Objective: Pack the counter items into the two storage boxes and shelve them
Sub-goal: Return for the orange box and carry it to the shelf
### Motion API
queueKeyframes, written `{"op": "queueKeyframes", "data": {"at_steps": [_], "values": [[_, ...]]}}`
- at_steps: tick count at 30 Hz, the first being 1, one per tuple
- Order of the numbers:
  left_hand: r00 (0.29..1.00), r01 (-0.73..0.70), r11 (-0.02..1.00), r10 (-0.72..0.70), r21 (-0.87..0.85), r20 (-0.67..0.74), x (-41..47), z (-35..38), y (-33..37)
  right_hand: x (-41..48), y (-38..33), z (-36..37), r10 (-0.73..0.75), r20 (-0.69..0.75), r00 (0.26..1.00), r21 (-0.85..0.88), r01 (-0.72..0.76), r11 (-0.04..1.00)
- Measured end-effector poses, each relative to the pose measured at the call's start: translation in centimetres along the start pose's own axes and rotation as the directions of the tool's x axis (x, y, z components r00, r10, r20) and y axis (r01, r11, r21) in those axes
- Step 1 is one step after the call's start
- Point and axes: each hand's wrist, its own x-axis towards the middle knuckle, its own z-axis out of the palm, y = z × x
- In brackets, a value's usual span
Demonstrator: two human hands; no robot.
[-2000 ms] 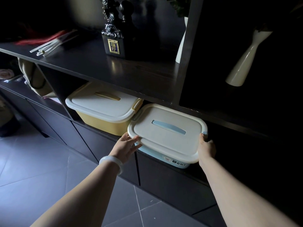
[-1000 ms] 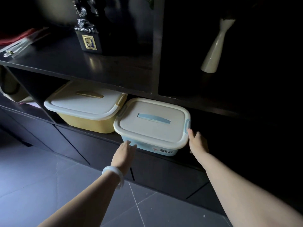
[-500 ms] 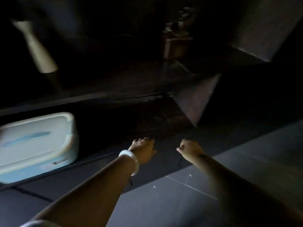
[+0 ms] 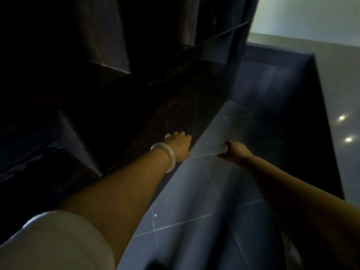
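Two bare arms reached forward in a dim, slightly blurred view from the head camera. The left hand (image 4: 178, 146) had its fingers curled in and held nothing; a pale bracelet (image 4: 168, 159) sat on its wrist and a light sleeve (image 4: 58, 240) filled the lower left corner. The right hand (image 4: 235, 151) was curled the same way, also with nothing in it, near the left but not touching it. A dark shelving unit (image 4: 136, 98) ran along the left side, its compartments mostly lost in shadow. Grey floor tiles (image 4: 214, 191) lay below the hands.

Neither storage box appeared anywhere in the frame, so their place could not be told from here.

As a judgement, the main risk was that nothing in this view could confirm the shelving. If a box sat part-way over a shelf edge, it might tip or slide out unnoticed, because the person was looking elsewhere. The left hand showed against the unit's dark front — how close it was could not be told, and a careless swing might rap the knuckles on an edge that the poor light made hard to see. Any counter items not yet packed would also go unnoticed here — the counter was out of view.
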Motion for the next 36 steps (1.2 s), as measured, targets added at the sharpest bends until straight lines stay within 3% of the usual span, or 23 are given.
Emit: {"op": "queueKeyframes", "data": {"at_steps": [8, 19, 25, 36], "values": [[0.981, -0.19, 0.979, 0.188, 0.07, 0.041, 16.5, -2.7, 6.2, 8.5, 8.7, -6.3, 0.157, -0.034, 0.987, 0.094, -0.153, 0.984], [0.928, -0.37, 0.912, 0.372, 0.178, 0.025, 43.5, -10.4, 12.8, 26.7, 18.7, -17.1, 0.347, -0.177, 0.921, 0.053, -0.343, 0.938], [0.878, -0.472, 0.848, 0.476, 0.239, 0.047, 57.9, -12.6, 20.7, 35.7, 28.9, -22.4, 0.437, -0.18, 0.881, 0.071, -0.432, 0.899], [0.834, -0.535, 0.772, 0.547, 0.342, 0.069, 83.5, -17.4, 35.8, 54.4, 49.0, -34.0, 0.465, -0.096, 0.88, 0.031, -0.464, 0.885]]}}
